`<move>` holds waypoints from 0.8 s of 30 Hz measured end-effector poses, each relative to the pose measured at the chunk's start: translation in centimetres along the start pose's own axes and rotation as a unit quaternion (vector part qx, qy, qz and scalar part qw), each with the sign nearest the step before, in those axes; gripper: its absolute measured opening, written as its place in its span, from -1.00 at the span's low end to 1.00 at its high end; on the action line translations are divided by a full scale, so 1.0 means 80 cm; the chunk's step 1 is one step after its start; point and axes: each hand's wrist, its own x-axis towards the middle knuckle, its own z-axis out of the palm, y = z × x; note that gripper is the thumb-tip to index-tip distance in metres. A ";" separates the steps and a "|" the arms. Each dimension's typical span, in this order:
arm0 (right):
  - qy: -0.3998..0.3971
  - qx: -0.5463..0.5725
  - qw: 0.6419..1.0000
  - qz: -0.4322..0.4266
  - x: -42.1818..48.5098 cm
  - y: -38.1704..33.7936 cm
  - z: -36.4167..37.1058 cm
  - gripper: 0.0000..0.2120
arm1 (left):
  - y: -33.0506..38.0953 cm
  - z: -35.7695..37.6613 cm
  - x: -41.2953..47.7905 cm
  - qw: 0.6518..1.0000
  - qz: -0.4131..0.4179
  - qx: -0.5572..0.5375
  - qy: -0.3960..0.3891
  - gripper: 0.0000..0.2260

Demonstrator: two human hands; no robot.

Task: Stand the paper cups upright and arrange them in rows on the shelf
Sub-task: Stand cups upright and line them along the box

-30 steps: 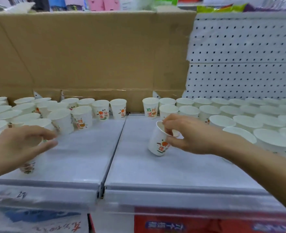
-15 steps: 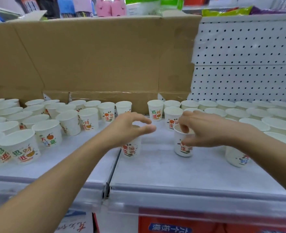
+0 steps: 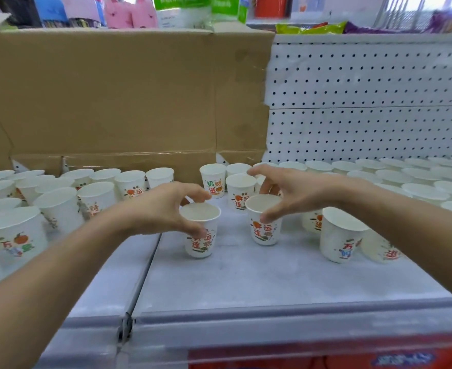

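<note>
Two paper cups stood upright on the shelf (image 3: 246,278), both to the right of the seam (image 3: 142,275) between its two panels. The left cup (image 3: 202,243), just right of the seam, was gripped by the left hand (image 3: 163,209): the thumb curled against its near wall and the forefinger hooked over the far rim. The right cup (image 3: 264,230) stood farther right of the seam and slightly farther back, apart from the first. The thumb of the right hand (image 3: 294,190) lay against its near rim, and the other fingers arched wide and spread above and behind it. Whether any of them closed on the far rim could not be told. Upright cups in crowded rows (image 3: 59,201) filled the panel left of the seam. Further rows (image 3: 405,177) ran along the back, far to the right of the seam, with two printed cups (image 3: 339,235) standing nearer the front. Behind the seam rose a cardboard sheet (image 3: 113,94), and to the right of the seam a white pegboard (image 3: 365,102) formed the back wall.
</note>
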 end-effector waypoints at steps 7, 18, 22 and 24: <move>0.004 0.005 0.999 0.031 -0.006 0.028 -0.012 -0.11 | 0.030 0.046 0.053 0.996 0.046 -0.054 0.061 -0.35; 0.023 0.017 0.999 0.024 -0.008 0.048 -0.007 -0.18 | 0.034 0.045 0.063 0.993 0.022 -0.086 0.079 -0.38; 0.013 0.023 0.999 0.022 -0.007 0.051 -0.009 -0.18 | 0.041 0.049 0.067 0.991 0.015 -0.102 0.080 -0.38; 0.011 0.026 0.999 0.021 -0.007 0.053 -0.010 -0.16 | 0.046 0.051 0.069 0.991 0.013 -0.105 0.079 -0.37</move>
